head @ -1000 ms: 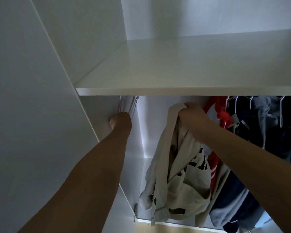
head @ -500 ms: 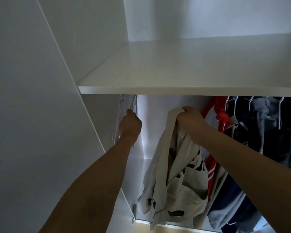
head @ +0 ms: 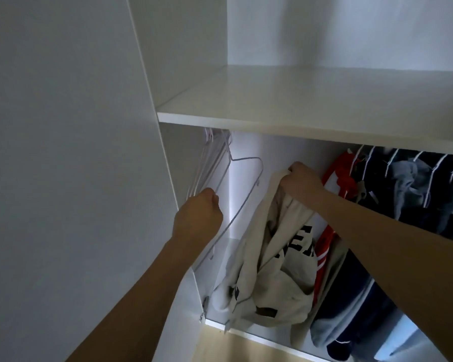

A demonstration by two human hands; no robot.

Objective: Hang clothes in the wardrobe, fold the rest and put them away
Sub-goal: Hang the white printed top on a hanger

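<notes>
My left hand (head: 199, 215) grips a thin wire hanger (head: 246, 202) and holds it tilted out from the wardrobe's left side. Several other empty wire hangers (head: 207, 163) hang bunched against the left wall under the shelf. My right hand (head: 300, 182) grips the top of a beige garment with dark lettering (head: 275, 270), which hangs crumpled below it inside the wardrobe. The rail is hidden behind the shelf edge.
A white shelf (head: 311, 105) spans the wardrobe above the hanging space. On the right hang a red garment (head: 343, 176) and several dark blue and grey clothes (head: 408, 189) on white hangers. The open wardrobe door (head: 63, 152) stands at the left.
My left hand has pulled one wire hanger away from the bunch, down and toward me. My right hand still holds the beige garment in about the same place.
</notes>
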